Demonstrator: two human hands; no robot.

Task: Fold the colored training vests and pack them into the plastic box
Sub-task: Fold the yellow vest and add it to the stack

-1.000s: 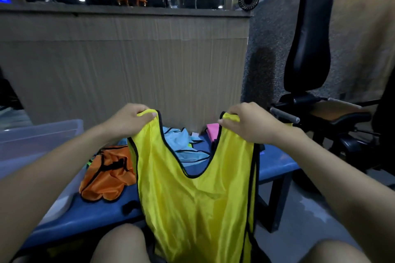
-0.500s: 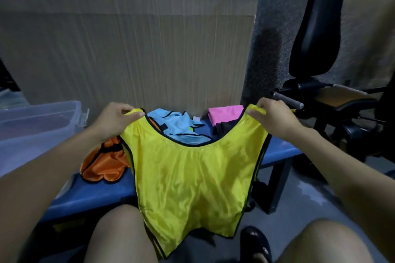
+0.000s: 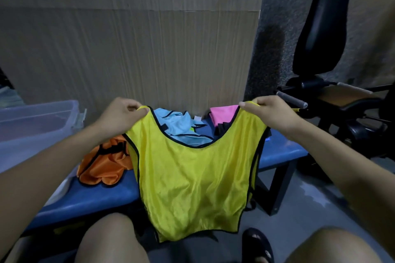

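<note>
Yellow vest (image 3: 192, 177) is held up in the air over the near edge of the blue desk (image 3: 85, 198), hem hanging down between the person's knees. Left hand (image 3: 119, 117) pinches the left shoulder strap between thumb and curled fingers; right hand (image 3: 273, 113) pinches the right strap the same way. The vest is spread flat and wide, neckline open, no fold in it yet.

Progress, as I read it: early. This vest is only being squared up ahead of a first fold. Unfolded and loose on the desk: orange vest (image 3: 104, 164) left of the yellow one, light blue vest (image 3: 179, 126) behind its neckline, pink vest (image 3: 222, 114) behind its right strap, with some dark fabric just below the pink that I can't identify. The plastic box (image 3: 38, 121) sits at the far left of the desk, beyond the orange vest; its walls are translucent and I can't tell whether anything is packed inside. So folding and packing look nearly all still to do.

Versus a second ago: hands have moved apart, so the vest has gone from a narrow, bunched hang to stretched flat. The camera has tipped down too: bottom hem and a sandalled foot (image 3: 258, 243) are now in view, and the counter top has dropped out of frame.
</note>
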